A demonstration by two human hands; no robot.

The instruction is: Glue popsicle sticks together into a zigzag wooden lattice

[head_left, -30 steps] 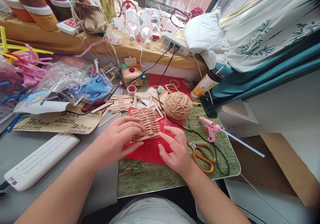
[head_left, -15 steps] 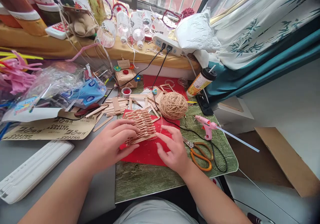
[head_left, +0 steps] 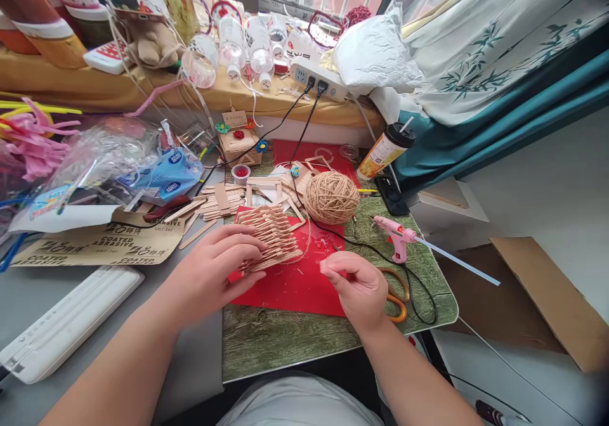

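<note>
My left hand (head_left: 216,267) grips the left side of a layered craft-stick stack (head_left: 270,239), fingers over the top and thumb at the near edge. The stack stands on a red sheet (head_left: 290,293). To its right, my right hand (head_left: 361,286) is closed in a pinch above the sheet; whatever is between its fingertips is too small to make out. It hides part of the orange-handled scissors (head_left: 398,312). Behind the stack sits a ball of jute twine (head_left: 332,198), with a loose strand curving down beside the stack.
A pink glue gun (head_left: 397,239) with its cord lies at the right, near a drink cup (head_left: 386,151) and a black phone (head_left: 392,196). Loose craft sticks (head_left: 221,201) and sandpaper (head_left: 99,243) lie left. A small stick box (head_left: 241,147) stands at the back.
My right hand has moved right and slightly down, away from the stack and twine strand, and its fingers have closed into a pinch. My left hand has stayed on the stack.
</note>
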